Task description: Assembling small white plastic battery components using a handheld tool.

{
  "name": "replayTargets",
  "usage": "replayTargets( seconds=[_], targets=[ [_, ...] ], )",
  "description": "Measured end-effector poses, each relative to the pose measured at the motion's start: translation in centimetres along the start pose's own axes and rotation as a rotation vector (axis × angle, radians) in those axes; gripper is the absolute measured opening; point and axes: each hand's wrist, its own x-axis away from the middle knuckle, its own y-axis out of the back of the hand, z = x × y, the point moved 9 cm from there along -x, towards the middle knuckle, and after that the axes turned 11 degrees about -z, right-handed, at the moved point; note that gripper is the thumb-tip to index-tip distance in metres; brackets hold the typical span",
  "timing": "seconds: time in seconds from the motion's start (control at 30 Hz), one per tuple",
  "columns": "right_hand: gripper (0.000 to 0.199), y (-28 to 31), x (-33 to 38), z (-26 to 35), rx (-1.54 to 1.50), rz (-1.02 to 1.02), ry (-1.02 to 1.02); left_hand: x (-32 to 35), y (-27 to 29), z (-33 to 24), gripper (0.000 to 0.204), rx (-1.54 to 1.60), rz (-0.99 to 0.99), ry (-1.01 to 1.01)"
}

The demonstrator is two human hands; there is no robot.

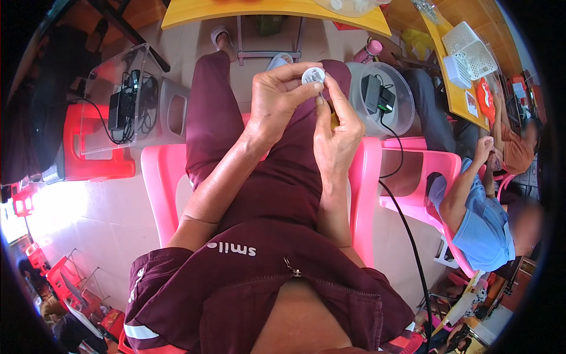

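The left hand (274, 97) pinches a small white disc (313, 75) above the lap (272, 183), short of the near edge of the yellow worktop (236, 10). The right hand (339, 124) is at its right side; whether it grips anything, I cannot tell.

I am wearing a maroon zipped top (306, 239) with white lettering (232, 249) and maroon trousers (209, 88). A white stripe (141, 332) is crossing my left sleeve (158, 289).
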Motion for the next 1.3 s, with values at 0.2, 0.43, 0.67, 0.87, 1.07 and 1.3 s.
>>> replayTargets(
  seconds=[0.2,0.43,0.67,0.87,1.07,1.3],
  targets=[
    [0.035,0.2,0.0,0.8,-0.029,-0.043,0.088,-0.1,0.2,0.4,0.027,0.048,0.002,0.035],
    [0.033,0.0,0.0,0.2,-0.029,-0.013,0.047,-0.1,0.2,0.3,0.027,0.029,-0.002,0.017],
    [0.035,0.1,0.0,0.3,-0.017,-0.033,0.092,0.0,0.2,0.4,0.026,0.018,-0.005,0.022],
    [0.033,0.1,0.0,0.2,-0.011,0.0,0.001,0.0,0.1,0.2,0.026,0.01,-0.011,0.016],
    [0.032,0.1,0.1,0.1,0.017,0.007,-0.033,0.1,0.2,0.4,0.025,0.0,-0.016,0.025],
    [0.029,0.1,0.2,-0.2,-0.017,-0.058,0.02,0.1,0.3,0.6,0.024,0.001,-0.023,0.012]
  ],
)
